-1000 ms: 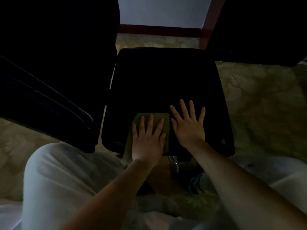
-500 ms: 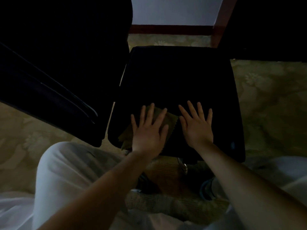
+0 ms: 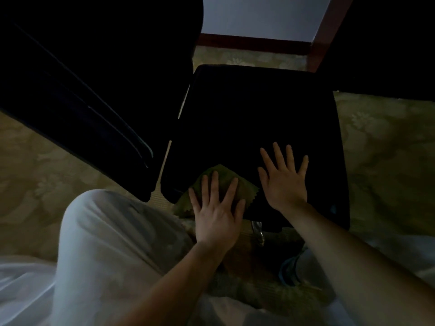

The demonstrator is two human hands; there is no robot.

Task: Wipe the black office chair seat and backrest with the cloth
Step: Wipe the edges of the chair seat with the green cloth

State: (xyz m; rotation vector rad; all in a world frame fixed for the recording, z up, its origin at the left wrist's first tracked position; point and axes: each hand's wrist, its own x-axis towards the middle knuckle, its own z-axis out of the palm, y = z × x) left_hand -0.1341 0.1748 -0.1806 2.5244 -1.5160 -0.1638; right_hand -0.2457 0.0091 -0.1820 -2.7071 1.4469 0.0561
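Because the room is dim, the head view shows the black seat (image 3: pixel 254 118) as one dark mass with no surface detail; its near-right corner fades into shadow. The backrest (image 3: pixel 77 90) is cut off at the top-left frame edge. The left hand (image 3: pixel 217 214) lies flat, fingers (image 3: pixel 213 184) spread and released, pressing the green cloth (image 3: pixel 221 175) at the seat's near-left corner; part of the cloth is hidden under the palm, and its lower-left portion overhangs the seat edge. The right hand (image 3: pixel 286 182) rests flat beside it on bare seat, fingers splayed, grasping nothing. Beyond both sets of fingertips the seat lies uncovered to its far edge. Patterned carpet (image 3: pixel 388 147) surrounds the chair.
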